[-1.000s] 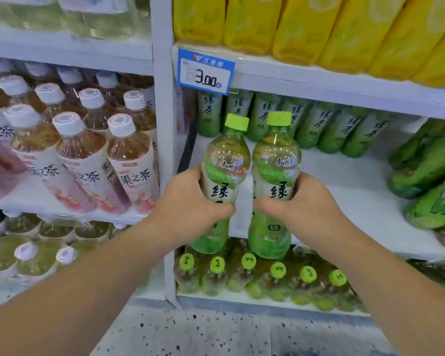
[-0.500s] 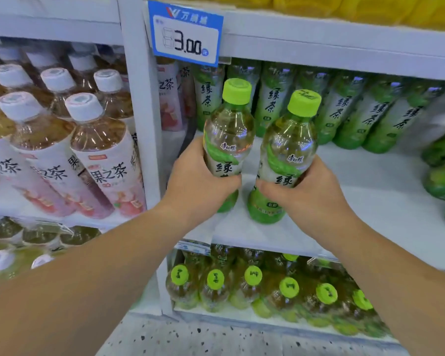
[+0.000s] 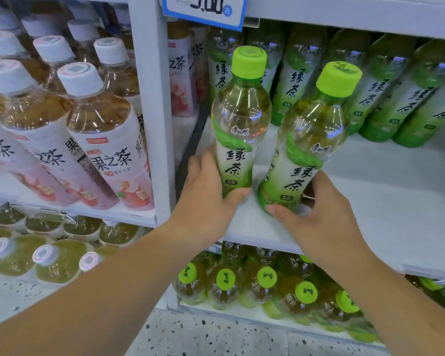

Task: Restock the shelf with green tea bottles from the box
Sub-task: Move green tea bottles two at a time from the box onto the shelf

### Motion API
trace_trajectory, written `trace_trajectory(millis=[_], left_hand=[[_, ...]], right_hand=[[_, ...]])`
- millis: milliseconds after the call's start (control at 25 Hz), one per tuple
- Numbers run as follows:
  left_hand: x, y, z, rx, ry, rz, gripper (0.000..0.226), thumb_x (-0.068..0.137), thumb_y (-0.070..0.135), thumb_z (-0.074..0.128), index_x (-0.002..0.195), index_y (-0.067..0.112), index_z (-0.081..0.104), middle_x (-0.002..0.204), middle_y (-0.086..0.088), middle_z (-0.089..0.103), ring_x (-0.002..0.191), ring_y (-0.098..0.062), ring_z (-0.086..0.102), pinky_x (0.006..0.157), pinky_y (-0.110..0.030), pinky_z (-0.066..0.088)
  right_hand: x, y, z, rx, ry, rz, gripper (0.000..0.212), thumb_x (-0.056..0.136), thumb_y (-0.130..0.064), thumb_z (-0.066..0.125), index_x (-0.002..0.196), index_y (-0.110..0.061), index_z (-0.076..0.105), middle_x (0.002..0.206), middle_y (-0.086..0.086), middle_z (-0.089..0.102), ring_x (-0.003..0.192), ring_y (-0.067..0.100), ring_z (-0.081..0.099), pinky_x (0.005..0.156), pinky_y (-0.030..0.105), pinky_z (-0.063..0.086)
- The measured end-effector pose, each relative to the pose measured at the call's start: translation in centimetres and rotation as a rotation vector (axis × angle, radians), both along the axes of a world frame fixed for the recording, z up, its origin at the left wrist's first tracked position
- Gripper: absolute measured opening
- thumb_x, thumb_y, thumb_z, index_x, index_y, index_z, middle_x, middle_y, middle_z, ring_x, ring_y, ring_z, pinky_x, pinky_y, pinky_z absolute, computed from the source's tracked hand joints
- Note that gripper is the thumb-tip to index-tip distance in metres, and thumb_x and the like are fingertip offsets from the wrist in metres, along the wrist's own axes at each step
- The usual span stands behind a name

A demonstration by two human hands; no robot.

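The white shelf (image 3: 383, 196) fills the middle and right of the frame and reads larger than half a second ago, because the view has pushed in. To the left of the white upright post (image 3: 152, 111), the white-capped fruit tea bottles (image 3: 100, 140) lean as before. The row of green tea bottles (image 3: 385, 93) at the back of the shelf, upper right, stands unchanged.

In front of that row, at centre frame, are the two bottles being stocked. The left green tea bottle (image 3: 238, 140) stands nearly upright, while the right green tea bottle (image 3: 306, 150) tilts its cap to the right. Earlier both hung at the shelf's front lip; now they sit further in and lower over the board, with bases at or just above it — whether they bear on it I cannot tell.

The left hand (image 3: 206, 194) wraps the lower part of its bottle, thumb across the base. The right hand (image 3: 319, 222) holds its bottle near the foot, fingers curled round. Both grips have slid down from mid-label.

Below, green-capped bottles (image 3: 265, 278) lie on the lower shelf. The blue price tag (image 3: 206, 9) is now cut by the top edge.
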State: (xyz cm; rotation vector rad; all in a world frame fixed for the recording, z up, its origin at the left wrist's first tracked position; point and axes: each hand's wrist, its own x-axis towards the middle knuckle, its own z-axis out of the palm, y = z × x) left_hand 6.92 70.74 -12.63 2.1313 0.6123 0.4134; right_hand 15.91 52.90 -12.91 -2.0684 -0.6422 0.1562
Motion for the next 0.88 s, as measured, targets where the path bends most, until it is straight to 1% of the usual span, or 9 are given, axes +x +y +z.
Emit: trace_trajectory(millis=[120, 240, 320, 440, 560, 680, 760, 800, 880], left_hand=[[2.4, 0.5, 0.3, 0.038, -0.026, 0.105, 0.062, 0.088, 0.025, 0.077, 0.137, 0.017, 0.039, 0.124, 0.005, 0.037, 0.105, -0.001, 0.035, 0.080, -0.014, 0.024], [5.3, 2.4, 0.6, -0.008, -0.001, 0.198, 0.053, 0.087, 0.024, 0.078, 0.130, 0.010, 0.049, 0.129, -0.008, 0.054, 0.117, -0.023, 0.054, 0.096, -0.032, 0.043], [6.6, 3.6, 0.6, -0.053, -0.006, 0.214, 0.053, 0.086, 0.024, 0.079, 0.131, 0.013, 0.053, 0.127, -0.008, 0.061, 0.115, -0.025, 0.060, 0.101, -0.039, 0.048], [7.9, 4.7, 0.3, -0.086, -0.050, 0.246, 0.054, 0.087, 0.025, 0.078, 0.134, 0.018, 0.054, 0.125, -0.001, 0.068, 0.115, -0.024, 0.063, 0.101, -0.037, 0.050], [8.9, 5.3, -0.2, -0.001, 0.006, 0.299, 0.051, 0.089, 0.036, 0.074, 0.131, 0.019, 0.051, 0.127, -0.003, 0.067, 0.119, -0.030, 0.059, 0.100, -0.042, 0.049], [9.9, 5.8, -0.4, 0.014, 0.066, 0.352, 0.055, 0.091, 0.044, 0.070, 0.130, 0.015, 0.045, 0.128, -0.008, 0.064, 0.122, -0.035, 0.054, 0.096, -0.041, 0.047], [10.5, 6.0, -0.5, 0.001, 0.074, 0.360, 0.056, 0.091, 0.047, 0.069, 0.132, 0.016, 0.047, 0.129, -0.008, 0.064, 0.123, -0.035, 0.055, 0.100, -0.044, 0.047], [10.6, 6.2, -0.5, 0.002, 0.076, 0.362, 0.055, 0.091, 0.048, 0.068, 0.133, 0.017, 0.048, 0.130, -0.007, 0.065, 0.123, -0.034, 0.055, 0.101, -0.045, 0.047], [10.8, 6.3, -0.7, 0.015, 0.080, 0.364, 0.055, 0.093, 0.051, 0.065, 0.136, 0.021, 0.048, 0.133, -0.005, 0.063, 0.125, -0.033, 0.054, 0.103, -0.046, 0.046]], right_hand=[[2.1, 2.4, -0.4, -0.010, -0.057, -0.006, 0.047, 0.076, -0.041, 0.084, 0.105, -0.048, 0.049, 0.096, -0.030, 0.063, 0.094, -0.023, 0.053, 0.066, 0.007, 0.041], [4.9, 5.0, -0.7, 0.013, -0.051, -0.002, 0.050, 0.077, -0.035, 0.085, 0.109, -0.039, 0.047, 0.094, -0.030, 0.057, 0.087, -0.030, 0.050, 0.063, 0.005, 0.040], [6.6, 6.4, -0.8, 0.016, -0.052, 0.004, 0.053, 0.077, -0.033, 0.086, 0.110, -0.037, 0.045, 0.090, -0.031, 0.053, 0.079, -0.033, 0.048, 0.060, -0.001, 0.040], [8.8, 8.0, -1.2, 0.031, -0.057, 0.003, 0.050, 0.077, -0.030, 0.085, 0.108, -0.033, 0.046, 0.088, -0.029, 0.054, 0.074, -0.032, 0.049, 0.059, -0.005, 0.038], [10.5, 9.6, -1.6, 0.057, -0.026, 0.004, 0.046, 0.078, -0.030, 0.084, 0.105, -0.036, 0.047, 0.089, -0.028, 0.057, 0.075, -0.025, 0.054, 0.059, 0.000, 0.040], [11.8, 11.0, -2.0, 0.092, 0.011, 0.008, 0.045, 0.078, -0.030, 0.084, 0.107, -0.034, 0.050, 0.094, -0.026, 0.062, 0.084, -0.015, 0.058, 0.073, 0.013, 0.046], [12.2, 11.6, -2.3, 0.123, 0.041, -0.002, 0.046, 0.078, -0.030, 0.084, 0.114, -0.030, 0.056, 0.101, -0.021, 0.067, 0.093, -0.005, 0.064, 0.082, 0.023, 0.052], [12.2, 11.9, -2.5, 0.144, 0.056, -0.007, 0.047, 0.078, -0.031, 0.084, 0.117, -0.029, 0.057, 0.103, -0.020, 0.069, 0.095, -0.004, 0.065, 0.084, 0.024, 0.053], [12.3, 12.0, -2.9, 0.186, 0.079, -0.011, 0.048, 0.077, -0.034, 0.084, 0.117, -0.033, 0.057, 0.099, -0.026, 0.070, 0.091, -0.013, 0.063, 0.079, 0.015, 0.050]])
